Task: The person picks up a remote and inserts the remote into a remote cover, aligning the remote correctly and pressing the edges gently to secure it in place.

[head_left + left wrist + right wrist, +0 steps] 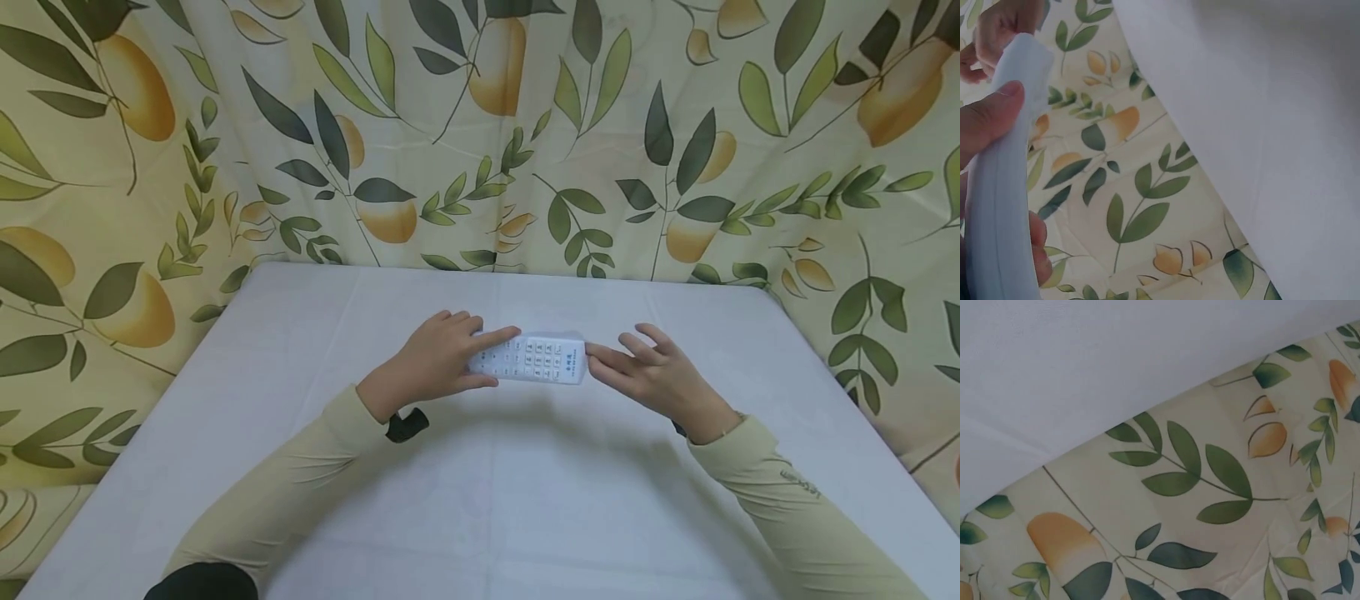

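A white remote control [551, 358] with rows of small buttons is held level above the table, its buttons facing the head camera. A translucent edge, perhaps a clear cover, shows along its far side. My left hand [431, 358] grips its left end, forefinger along the far edge and thumb at the near edge. At the other end my right hand [652, 375] pinches the tip between thumb and forefinger, the other fingers raised. The left wrist view shows the remote's pale side [1000, 187] between my left thumb and fingers. The right wrist view shows neither hand nor remote.
A white cloth covers the table [480, 500]. Behind it and at both sides hangs a curtain [465, 167] printed with leaves and orange fruit. A dark rounded object [202, 582] shows at the bottom left edge.
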`<control>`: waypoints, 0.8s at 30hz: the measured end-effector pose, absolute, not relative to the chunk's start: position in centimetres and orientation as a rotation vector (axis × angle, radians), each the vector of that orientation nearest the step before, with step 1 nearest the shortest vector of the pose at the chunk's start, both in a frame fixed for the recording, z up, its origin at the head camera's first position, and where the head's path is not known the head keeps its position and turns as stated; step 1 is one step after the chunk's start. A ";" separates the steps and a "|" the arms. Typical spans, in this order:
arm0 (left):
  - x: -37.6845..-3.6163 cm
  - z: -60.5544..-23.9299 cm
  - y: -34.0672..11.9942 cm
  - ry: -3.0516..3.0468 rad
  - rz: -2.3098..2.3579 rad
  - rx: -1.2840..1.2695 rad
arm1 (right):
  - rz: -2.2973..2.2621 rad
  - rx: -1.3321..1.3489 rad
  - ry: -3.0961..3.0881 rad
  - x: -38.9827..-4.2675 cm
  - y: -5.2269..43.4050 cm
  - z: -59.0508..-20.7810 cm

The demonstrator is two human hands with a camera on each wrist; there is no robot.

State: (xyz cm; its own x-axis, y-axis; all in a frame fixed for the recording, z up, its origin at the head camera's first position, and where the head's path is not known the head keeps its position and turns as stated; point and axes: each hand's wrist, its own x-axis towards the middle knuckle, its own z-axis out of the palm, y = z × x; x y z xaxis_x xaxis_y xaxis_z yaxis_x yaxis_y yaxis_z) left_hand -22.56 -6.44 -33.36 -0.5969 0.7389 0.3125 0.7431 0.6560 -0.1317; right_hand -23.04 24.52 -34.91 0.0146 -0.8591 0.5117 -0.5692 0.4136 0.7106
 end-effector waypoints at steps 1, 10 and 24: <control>-22.6 -33.5 -6.4 -2.544 -0.023 -1.180 | -0.357 1.259 -1.636 -23.0 24.5 -34.9; -22.5 -33.9 -5.9 -2.649 -0.032 -1.077 | -0.364 1.291 -1.428 -23.3 23.9 -35.0; -22.3 -34.1 -4.7 -2.622 0.032 -0.891 | -0.328 1.454 -1.664 -21.3 22.8 -34.1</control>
State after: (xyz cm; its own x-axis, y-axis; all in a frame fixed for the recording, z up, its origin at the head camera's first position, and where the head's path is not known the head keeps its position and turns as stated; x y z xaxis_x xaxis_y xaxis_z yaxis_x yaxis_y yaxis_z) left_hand -22.26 -4.73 -34.09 -0.7316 0.5924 0.3374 0.5841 0.7999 -0.1380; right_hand -21.28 22.83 -34.11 0.0685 -0.8990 0.4325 -0.6673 0.2809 0.6898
